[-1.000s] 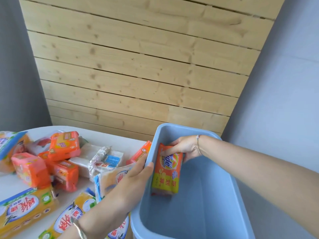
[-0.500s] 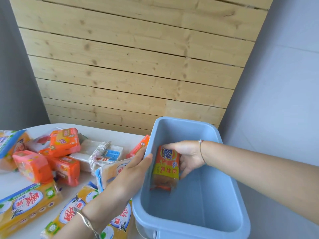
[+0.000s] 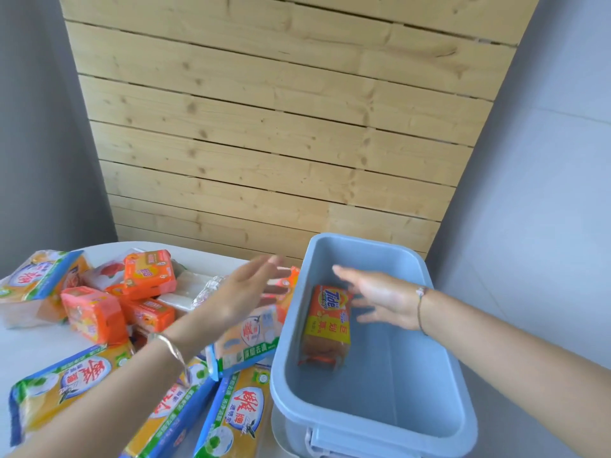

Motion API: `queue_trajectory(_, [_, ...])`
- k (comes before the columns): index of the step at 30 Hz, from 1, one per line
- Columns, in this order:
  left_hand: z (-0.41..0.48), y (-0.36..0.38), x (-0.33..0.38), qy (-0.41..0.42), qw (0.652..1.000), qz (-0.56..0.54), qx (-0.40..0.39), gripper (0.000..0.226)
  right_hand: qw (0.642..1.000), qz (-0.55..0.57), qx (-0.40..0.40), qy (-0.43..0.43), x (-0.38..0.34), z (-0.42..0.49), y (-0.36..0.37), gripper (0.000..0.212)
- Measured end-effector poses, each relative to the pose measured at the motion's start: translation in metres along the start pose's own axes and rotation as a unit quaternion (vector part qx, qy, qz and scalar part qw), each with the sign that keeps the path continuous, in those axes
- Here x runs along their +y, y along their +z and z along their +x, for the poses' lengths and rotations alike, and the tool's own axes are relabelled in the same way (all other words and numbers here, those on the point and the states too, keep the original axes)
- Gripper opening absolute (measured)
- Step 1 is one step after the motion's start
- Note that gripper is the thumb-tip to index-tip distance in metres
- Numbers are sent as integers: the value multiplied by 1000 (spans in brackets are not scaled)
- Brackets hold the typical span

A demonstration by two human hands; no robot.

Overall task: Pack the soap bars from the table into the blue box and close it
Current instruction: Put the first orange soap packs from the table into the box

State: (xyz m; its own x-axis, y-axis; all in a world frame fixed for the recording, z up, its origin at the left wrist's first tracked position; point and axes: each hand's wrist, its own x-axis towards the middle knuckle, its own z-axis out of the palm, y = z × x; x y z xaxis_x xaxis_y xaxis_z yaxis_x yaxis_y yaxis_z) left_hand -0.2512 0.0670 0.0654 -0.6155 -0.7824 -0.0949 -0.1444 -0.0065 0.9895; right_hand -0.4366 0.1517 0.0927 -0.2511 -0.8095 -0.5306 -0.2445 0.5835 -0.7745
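The blue box (image 3: 439,328) stands open at the table's right edge. One orange and yellow soap pack (image 3: 325,325) leans against its left inner wall, touched by neither hand. My right hand (image 3: 380,297) hovers over the box just right of that pack, fingers spread and empty. My left hand (image 3: 241,294) is blurred, open and empty, above the pile of soap bars left of the box. Orange soap bars (image 3: 150,274) and long yellow-and-blue packs (image 3: 66,388) lie heaped on the white table (image 3: 29,345).
A wooden slat wall rises behind the table, with grey walls on both sides. A latch shows on the box's near end (image 3: 319,441). No lid is in view. A clear-wrapped white bar (image 3: 185,297) lies among the orange ones.
My right hand has let go of the orange and yellow pack, which now rests inside the box. My left hand has left the box's rim and moved left over the pile.
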Motion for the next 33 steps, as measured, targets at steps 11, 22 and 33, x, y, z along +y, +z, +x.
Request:
queue_trajectory(11, [140,-35,-54,-12,940,335,-61,37,963,-39,66,-260,-51,40,-7,55])
queue_trajectory(22, [185,-10,-84,-118,879,435,-158,61,962,-23,97,-255,-38,73,-6,57])
queue_trajectory(33, [166,-31,-67,-45,949,295,-105,49,958,-40,99,-268,-38,70,-4,56])
